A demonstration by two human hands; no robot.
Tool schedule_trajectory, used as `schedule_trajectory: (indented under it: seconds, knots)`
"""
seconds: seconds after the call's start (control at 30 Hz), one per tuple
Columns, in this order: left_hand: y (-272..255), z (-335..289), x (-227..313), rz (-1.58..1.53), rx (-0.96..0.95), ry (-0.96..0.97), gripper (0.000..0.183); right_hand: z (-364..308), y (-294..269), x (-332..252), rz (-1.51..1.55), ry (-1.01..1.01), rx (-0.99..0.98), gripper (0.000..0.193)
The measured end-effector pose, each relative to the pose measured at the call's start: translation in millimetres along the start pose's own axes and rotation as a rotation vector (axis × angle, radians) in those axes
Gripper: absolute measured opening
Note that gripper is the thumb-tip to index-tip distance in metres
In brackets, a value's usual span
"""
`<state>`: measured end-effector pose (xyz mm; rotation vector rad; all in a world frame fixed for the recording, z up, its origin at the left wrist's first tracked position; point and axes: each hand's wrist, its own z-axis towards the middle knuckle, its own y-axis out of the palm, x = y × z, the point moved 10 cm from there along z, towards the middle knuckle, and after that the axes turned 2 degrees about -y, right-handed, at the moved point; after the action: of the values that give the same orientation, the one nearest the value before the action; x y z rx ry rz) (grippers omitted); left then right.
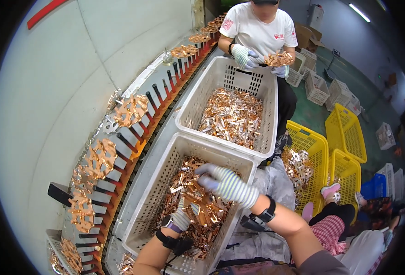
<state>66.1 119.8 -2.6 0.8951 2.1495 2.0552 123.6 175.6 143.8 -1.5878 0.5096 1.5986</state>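
A conveyor rack (120,151) runs along the left edge of my white crate (165,156). My left hand (180,219) grips copper pieces (198,206) at the crate's middle; my right hand (227,183) hovers above, seemingly loosely open. Tangled pieces could slip and spill.

Both gloved hands are down in the near white crate (153,192) of copper pieces (198,206): the right hand (225,182) lies curled over the heap, and the left hand (180,219) just below it is buried in the pieces. Left of the hands runs a rack of pegs (120,151) bearing copper clusters; beyond them, a second crate (198,98) and a co-worker (259,32).
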Motion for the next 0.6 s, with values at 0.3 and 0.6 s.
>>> schedule_trajectory:
  seconds: [0.3, 0.6]
  knots:
    - [-3, -27, -7, 1.739, -0.024, 0.064, 0.050, -18, 13, -5, -0.173, -0.048, -0.202, 0.022]
    - [30, -34, -7, 1.532, -0.206, -0.008, 0.074, 2, 48, -7, -0.288, -0.213, -0.106, 0.033]
